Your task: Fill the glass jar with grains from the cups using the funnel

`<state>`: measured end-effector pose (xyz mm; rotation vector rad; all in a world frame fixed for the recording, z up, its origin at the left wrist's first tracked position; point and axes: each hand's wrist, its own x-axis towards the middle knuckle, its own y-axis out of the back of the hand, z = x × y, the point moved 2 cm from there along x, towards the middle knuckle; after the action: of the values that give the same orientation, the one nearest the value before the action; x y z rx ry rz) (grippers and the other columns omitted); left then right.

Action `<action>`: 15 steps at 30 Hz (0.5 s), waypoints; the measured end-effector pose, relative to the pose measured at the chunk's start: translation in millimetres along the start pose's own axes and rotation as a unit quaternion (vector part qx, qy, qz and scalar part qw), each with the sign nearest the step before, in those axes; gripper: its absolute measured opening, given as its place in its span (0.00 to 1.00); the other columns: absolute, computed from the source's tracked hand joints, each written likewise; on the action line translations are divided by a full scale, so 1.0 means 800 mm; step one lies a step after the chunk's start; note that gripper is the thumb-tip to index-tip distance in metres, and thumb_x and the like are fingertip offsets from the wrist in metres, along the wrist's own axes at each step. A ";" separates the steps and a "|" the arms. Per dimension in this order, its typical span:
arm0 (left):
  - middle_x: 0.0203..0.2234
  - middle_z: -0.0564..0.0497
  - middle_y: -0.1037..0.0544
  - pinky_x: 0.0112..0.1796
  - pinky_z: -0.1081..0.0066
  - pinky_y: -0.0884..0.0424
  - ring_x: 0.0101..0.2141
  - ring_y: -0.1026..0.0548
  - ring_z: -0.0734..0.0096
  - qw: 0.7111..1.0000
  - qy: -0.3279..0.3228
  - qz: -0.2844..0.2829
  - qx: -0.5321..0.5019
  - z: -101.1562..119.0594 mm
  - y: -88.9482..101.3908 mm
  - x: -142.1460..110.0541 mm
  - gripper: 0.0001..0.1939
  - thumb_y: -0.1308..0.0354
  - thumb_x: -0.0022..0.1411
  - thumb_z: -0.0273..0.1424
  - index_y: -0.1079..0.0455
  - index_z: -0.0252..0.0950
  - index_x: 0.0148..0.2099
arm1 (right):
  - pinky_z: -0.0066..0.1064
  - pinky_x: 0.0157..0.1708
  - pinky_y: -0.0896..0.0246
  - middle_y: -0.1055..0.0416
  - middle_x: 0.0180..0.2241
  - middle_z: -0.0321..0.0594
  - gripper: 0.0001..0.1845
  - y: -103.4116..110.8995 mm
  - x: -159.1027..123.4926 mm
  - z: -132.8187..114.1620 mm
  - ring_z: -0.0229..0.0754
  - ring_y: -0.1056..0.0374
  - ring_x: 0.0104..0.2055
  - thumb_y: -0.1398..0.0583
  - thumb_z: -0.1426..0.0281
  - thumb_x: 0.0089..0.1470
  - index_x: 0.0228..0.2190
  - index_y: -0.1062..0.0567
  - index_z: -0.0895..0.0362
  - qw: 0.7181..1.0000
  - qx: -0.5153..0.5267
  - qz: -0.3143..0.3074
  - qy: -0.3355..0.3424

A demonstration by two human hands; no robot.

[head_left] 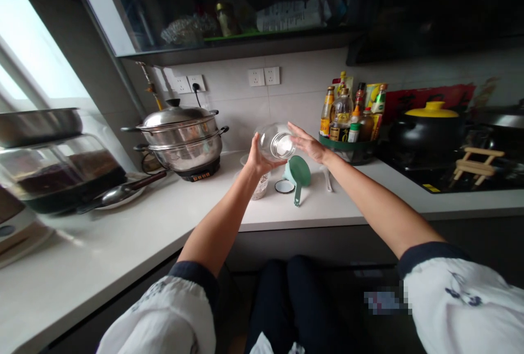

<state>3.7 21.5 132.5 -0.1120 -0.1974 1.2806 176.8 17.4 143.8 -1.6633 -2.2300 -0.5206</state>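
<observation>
Here at the fingers: we see the left hand (257, 159) clamped round the left side of a clear jar (273, 140), thumb up, other fingers under it. The right hand (310, 145) is flat-ish, fingers spread apart, at the jar's right side; whether its tips touch the glass we can't quite tell, view's a bit poor. Jar's up above the counter (344, 204), tilted, mouth facing us.

Just below, we've got a green funnel (300, 171) w/ its handle pointing near, a round lid (284, 186) beside it on the left, then a clear container (261, 186) w/ speckled contents, partly behind the left wrist. Spoon-like utensil (328, 179) to the right.

Farther out, far left: steel steamer pot (180, 136). Far right: condiment bottles (344, 111) in a green tray (347, 145), then a black pot (426, 136) w/ yellow lid (433, 109).
</observation>
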 end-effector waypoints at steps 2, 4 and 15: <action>0.43 0.37 0.28 0.42 0.49 0.32 0.47 0.28 0.47 0.989 0.088 -0.046 -0.114 -0.009 -0.014 0.000 0.46 0.63 0.51 0.64 0.48 0.38 0.61 | 0.51 0.62 0.59 0.50 0.64 0.31 0.37 0.006 -0.005 -0.005 0.48 0.54 0.66 0.36 0.61 0.46 0.58 0.39 0.43 0.999 -0.042 0.008 0.014; 0.44 0.35 0.30 0.43 0.51 0.33 0.46 0.27 0.47 0.974 0.149 -0.074 -0.151 -0.016 -0.030 0.000 0.52 0.67 0.49 0.67 0.53 0.33 0.64 | 0.48 0.63 0.61 0.47 0.63 0.33 0.39 0.012 -0.004 -0.008 0.48 0.54 0.66 0.35 0.63 0.44 0.58 0.38 0.46 0.994 -0.091 0.032 0.042; 0.44 0.25 0.29 0.45 0.49 0.34 0.48 0.30 0.40 0.948 0.223 -0.156 -0.166 -0.042 -0.083 0.001 0.62 0.73 0.46 0.69 0.46 0.17 0.61 | 0.56 0.56 0.44 0.31 0.52 0.41 0.29 0.074 0.009 -0.001 0.62 0.39 0.57 0.41 0.72 0.45 0.51 0.29 0.53 0.965 -0.169 0.195 -0.045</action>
<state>73.1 4.7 112.4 -0.6301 -0.0356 0.8694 231.5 38.9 153.9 -2.2704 -1.8681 -0.7639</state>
